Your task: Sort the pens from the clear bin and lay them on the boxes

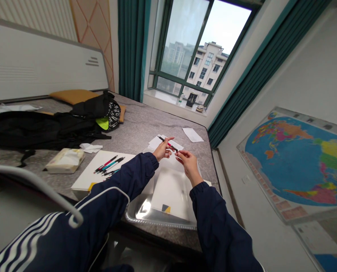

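My left hand [162, 149] grips a black and red pen [167, 143] near its middle, and my right hand [188, 164] pinches the pen's lower end between finger and thumb. Both hands hang above a small stack of white papers [159, 142] and a clear plastic document folder [168, 200]. To the left of my left forearm, several more pens [108, 166] with teal, red and black barrels lie on a white pad [100, 170]. The pad's lower part is hidden behind my left sleeve.
The grey stone-patterned table [146, 126] ends at a right edge beside the wall. A black backpack [44, 128], a tissue pack [64, 160] and a loose white sheet [192, 134] lie on it. A white chair frame [35, 185] curves in at lower left, and a world map [296, 162] hangs at right.
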`<action>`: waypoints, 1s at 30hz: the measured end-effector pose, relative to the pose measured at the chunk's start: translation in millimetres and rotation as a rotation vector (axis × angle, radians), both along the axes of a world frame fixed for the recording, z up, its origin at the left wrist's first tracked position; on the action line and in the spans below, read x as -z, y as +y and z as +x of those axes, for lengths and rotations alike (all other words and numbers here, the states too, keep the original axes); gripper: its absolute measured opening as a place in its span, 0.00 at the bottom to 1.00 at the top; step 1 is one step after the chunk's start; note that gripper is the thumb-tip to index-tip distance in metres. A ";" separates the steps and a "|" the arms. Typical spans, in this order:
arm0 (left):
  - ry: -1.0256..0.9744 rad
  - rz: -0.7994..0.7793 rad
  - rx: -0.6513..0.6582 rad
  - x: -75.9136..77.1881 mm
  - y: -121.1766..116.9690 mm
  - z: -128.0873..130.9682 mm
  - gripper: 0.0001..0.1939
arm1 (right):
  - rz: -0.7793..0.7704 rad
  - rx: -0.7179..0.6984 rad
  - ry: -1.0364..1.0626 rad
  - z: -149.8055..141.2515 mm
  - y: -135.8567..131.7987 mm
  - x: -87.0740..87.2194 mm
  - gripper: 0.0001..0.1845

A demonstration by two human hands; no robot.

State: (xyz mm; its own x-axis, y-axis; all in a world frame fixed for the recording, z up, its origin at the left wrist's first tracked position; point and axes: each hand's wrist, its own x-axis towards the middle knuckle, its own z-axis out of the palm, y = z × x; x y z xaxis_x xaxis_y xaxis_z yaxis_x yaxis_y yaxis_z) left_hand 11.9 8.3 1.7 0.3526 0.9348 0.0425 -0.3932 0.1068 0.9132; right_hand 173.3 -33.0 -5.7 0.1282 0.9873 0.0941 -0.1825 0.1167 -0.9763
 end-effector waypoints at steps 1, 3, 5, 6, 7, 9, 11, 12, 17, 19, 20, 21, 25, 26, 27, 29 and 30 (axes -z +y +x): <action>0.002 0.002 0.004 -0.1 -0.2 0.0 0.34 | 0.001 0.002 0.003 0.1 0.1 0.1 0.18; 0.007 0.009 0.013 0.1 -0.6 0.0 0.34 | 0.000 0.000 0.001 0.3 0.2 0.0 0.19; 0.007 0.016 0.023 0.4 -0.8 0.0 0.34 | 0.003 -0.010 -0.020 0.6 0.5 -0.1 0.20; 0.006 0.017 0.028 0.6 -0.9 0.0 0.34 | 0.006 -0.014 -0.035 0.9 0.8 0.1 0.20; 0.006 0.018 0.035 0.7 -0.9 0.0 0.33 | 0.010 -0.014 -0.050 1.2 1.4 0.5 0.20; 0.013 0.016 0.059 0.9 -0.9 0.0 0.33 | 0.014 0.003 -0.084 1.9 3.2 2.4 0.20; 0.028 0.016 0.085 1.2 -1.0 0.1 0.33 | 0.002 0.028 -0.127 2.6 5.5 5.6 0.21; 0.038 0.018 0.092 1.3 -1.0 0.1 0.33 | -0.008 0.034 -0.152 2.7 6.5 7.4 0.22; 0.081 0.053 0.083 3.0 -0.4 0.0 0.33 | -0.093 -0.039 -0.174 0.9 6.2 10.6 0.23; 0.080 0.060 0.082 3.5 0.2 -0.1 0.33 | -0.110 -0.071 -0.140 -0.7 3.4 7.9 0.22; 0.077 0.059 0.080 3.7 0.5 -0.1 0.33 | -0.102 -0.078 -0.135 -1.4 1.8 6.0 0.21; 0.074 0.056 0.080 3.8 0.7 -0.1 0.33 | -0.087 -0.080 -0.140 -2.1 0.2 4.1 0.21; 0.055 0.038 0.082 3.2 0.9 -0.4 0.33 | -0.023 -0.057 -0.189 -3.4 -4.1 -1.4 0.21; 0.048 0.032 0.081 2.8 0.6 -0.5 0.33 | -0.011 -0.053 -0.198 -3.4 -4.4 -2.2 0.22; 0.041 0.026 0.080 2.4 0.3 -0.6 0.33 | -0.002 -0.054 -0.206 -3.2 -4.6 -2.8 0.22; 0.030 0.018 0.091 1.6 -0.3 -0.8 0.33 | -0.005 -0.071 -0.205 -2.7 -4.6 -3.7 0.23; 0.027 0.017 0.103 1.3 -0.6 -0.9 0.33 | -0.020 -0.086 -0.197 -2.4 -4.5 -4.1 0.24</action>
